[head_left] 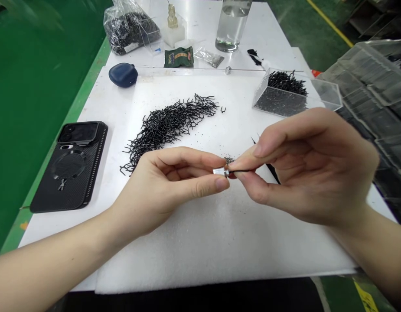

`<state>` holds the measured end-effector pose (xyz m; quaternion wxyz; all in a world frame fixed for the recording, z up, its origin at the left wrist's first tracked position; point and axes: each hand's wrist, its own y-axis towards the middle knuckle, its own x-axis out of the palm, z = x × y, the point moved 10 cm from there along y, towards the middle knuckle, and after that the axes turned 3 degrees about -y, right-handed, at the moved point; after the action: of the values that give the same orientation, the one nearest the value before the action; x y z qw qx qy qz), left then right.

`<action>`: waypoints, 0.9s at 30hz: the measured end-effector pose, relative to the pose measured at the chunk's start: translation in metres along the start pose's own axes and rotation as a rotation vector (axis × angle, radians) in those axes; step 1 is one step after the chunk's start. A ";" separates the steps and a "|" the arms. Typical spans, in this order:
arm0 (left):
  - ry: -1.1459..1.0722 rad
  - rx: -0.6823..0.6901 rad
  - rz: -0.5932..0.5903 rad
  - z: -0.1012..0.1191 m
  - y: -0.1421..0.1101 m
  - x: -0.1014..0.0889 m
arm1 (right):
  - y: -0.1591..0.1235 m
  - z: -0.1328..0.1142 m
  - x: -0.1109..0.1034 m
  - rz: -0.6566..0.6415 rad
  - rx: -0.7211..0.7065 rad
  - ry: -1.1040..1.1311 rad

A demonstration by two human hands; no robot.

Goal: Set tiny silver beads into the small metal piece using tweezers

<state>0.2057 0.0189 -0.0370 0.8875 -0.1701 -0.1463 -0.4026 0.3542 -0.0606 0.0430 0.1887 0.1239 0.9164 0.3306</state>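
My left hand (pixel 174 180) pinches a small silver metal piece (pixel 220 171) between thumb and fingers, above the white foam mat (pixel 193 242). My right hand (pixel 304 167) is closed in a pinch on thin black tweezers (pixel 252 170), whose tip meets the silver piece. A tiny heap of dark specks (pixel 229 160) lies on the mat just behind the fingertips. Farther back on the mat lies a long pile of small bent black wire clips (pixel 169 123).
A black phone (pixel 72 167) lies at the left edge. A clear box of black clips (pixel 281 93) stands at the right. At the back are a blue case (pixel 123 74), a bag of clips (pixel 128 28), a green packet (pixel 178 57) and a clear glass (pixel 232 26). Clear trays (pixel 372 82) sit on the far right.
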 end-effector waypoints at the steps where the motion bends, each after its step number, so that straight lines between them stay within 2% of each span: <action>1: -0.004 0.002 -0.005 0.000 0.000 0.000 | 0.000 0.000 -0.001 0.014 0.013 -0.015; 5: -0.014 0.057 0.003 0.005 0.002 0.000 | 0.001 0.007 -0.009 0.099 0.119 0.027; 8: 0.083 0.158 0.017 0.016 -0.001 0.002 | 0.002 0.017 -0.016 0.168 0.208 0.109; 11: 0.311 0.324 -0.016 0.032 -0.009 0.012 | 0.003 0.021 -0.019 0.187 0.218 0.135; 13: 0.510 0.445 -0.089 0.039 -0.017 0.026 | 0.003 0.023 -0.018 0.181 0.224 0.127; 17: 0.850 0.634 -0.238 0.039 -0.034 0.050 | 0.004 0.024 -0.015 0.161 0.207 0.147; 22: 1.003 0.662 -0.214 0.035 -0.036 0.050 | 0.004 0.018 -0.013 0.141 0.143 0.176; 27: 1.040 0.640 -0.206 0.032 -0.035 0.047 | 0.003 0.019 -0.011 0.120 0.157 0.139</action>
<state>0.2050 -0.0205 0.0164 0.8061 0.3379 0.1765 -0.4526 0.3724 -0.0519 0.0343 0.0944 0.1697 0.9412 0.2764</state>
